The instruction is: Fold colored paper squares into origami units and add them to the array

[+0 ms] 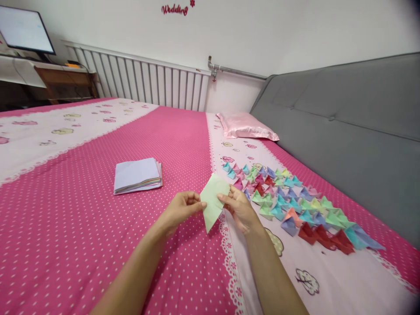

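Note:
A pale green sheet of folded paper is held up above the bed, one pointed corner aimed down. My left hand pinches its left edge between thumb and fingers. On the opposite edge, my right hand grips it with the thumb lying across the front. To the left lies a stack of coloured paper with a pale lavender sheet on top. Rows of small folded paper boats in red, green, blue, pink and yellow spread out on the right, beyond my right hand.
The bed has a pink dotted cover with pale printed bands. A pink pillow lies at the far right by a grey padded headboard. Behind the bed stand a white radiator and, far left, a desk with a monitor.

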The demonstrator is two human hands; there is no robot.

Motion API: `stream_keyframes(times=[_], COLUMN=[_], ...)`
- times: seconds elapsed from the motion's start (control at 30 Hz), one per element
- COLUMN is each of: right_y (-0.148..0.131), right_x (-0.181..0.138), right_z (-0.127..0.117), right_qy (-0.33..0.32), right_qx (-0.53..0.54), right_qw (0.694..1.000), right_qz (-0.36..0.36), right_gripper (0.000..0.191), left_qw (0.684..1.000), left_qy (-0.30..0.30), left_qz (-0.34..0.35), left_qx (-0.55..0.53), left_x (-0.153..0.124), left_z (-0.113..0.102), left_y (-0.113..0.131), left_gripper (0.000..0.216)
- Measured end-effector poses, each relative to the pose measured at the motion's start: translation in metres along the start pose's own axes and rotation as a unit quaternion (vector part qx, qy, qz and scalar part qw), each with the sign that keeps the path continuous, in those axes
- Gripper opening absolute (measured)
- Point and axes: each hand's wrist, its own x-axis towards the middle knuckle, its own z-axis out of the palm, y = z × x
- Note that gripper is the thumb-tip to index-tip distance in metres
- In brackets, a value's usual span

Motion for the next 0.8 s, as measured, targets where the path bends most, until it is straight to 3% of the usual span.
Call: stream_keyframes(times=[0.27, 0.53, 0.8], right_y=[0.0006, 0.0015, 0.0003], right_x=[0.0005, 0.0065, 0.0046], right_z=[0.0027, -0.0055, -0.0043], right_qy=[0.012, 0.11, 0.106], right_qx=[0.007, -0.006, -0.027], right_qw=[1.0, 0.994, 0.993], right_qz=[-0.02, -0.028, -0.038], right_gripper=[0.047, 0.038, 0.041], left_qw=[0.997, 1.0, 0.997], left_qy=[0.07, 0.025, 0.033], left_qz=[0.012, 0.01, 0.029], left_qx=[-0.036, -0.004, 0.069], left_x=[-0.0011, -0.0011, -0.0005], left_z=[0.0032, 0.0044, 0.0058], left_y=[0.0047, 0.0032, 0.0009], left_gripper=[0.021, 0.02, 0.021])
